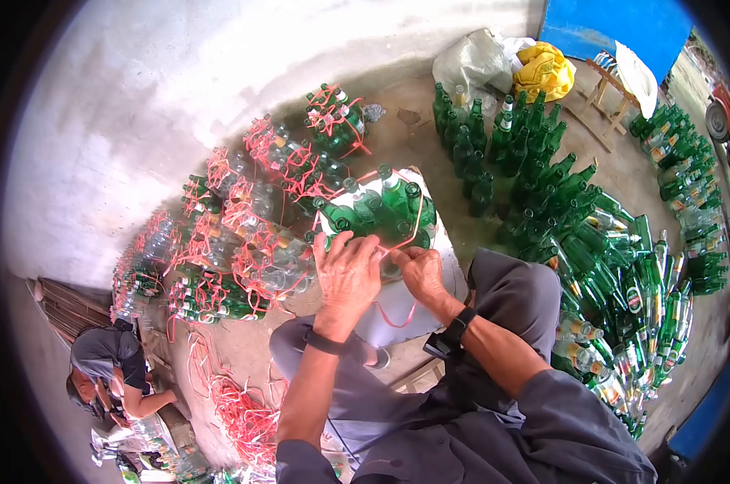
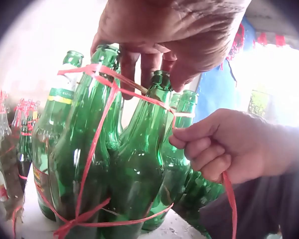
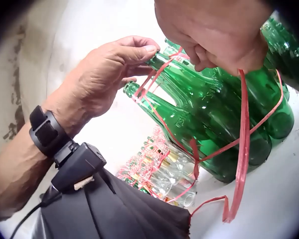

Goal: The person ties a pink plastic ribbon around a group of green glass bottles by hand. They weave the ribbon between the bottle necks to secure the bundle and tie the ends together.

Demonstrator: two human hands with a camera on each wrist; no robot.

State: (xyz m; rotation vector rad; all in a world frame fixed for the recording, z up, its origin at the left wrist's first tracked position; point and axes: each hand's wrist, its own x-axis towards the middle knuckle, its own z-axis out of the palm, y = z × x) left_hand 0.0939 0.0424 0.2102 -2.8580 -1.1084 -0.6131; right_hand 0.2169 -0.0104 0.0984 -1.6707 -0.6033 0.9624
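A cluster of green bottles [image 1: 393,194] stands upright on a white block [image 1: 438,258], with pink strap [image 2: 92,154] round the necks and lower bodies. My left hand [image 1: 348,270] is over the near necks; in the left wrist view its fingers [image 2: 149,67] reach down among the bottle tops, and in the right wrist view thumb and fingers touch one neck. My right hand [image 1: 423,274], beside the bottles, pinches the strap at the necks with curled fingers, as the left wrist view shows [image 2: 224,147]. A loose strap end [image 3: 243,124] hangs below that hand.
Strapped bottle bundles [image 1: 260,210] stand at the left by the wall. Loose green bottles [image 1: 534,153] stand at the right, with many lying in a heap [image 1: 623,298]. A pile of pink strap [image 1: 248,419] lies lower left, near another person [image 1: 111,363]. A wooden frame [image 1: 603,101] is upper right.
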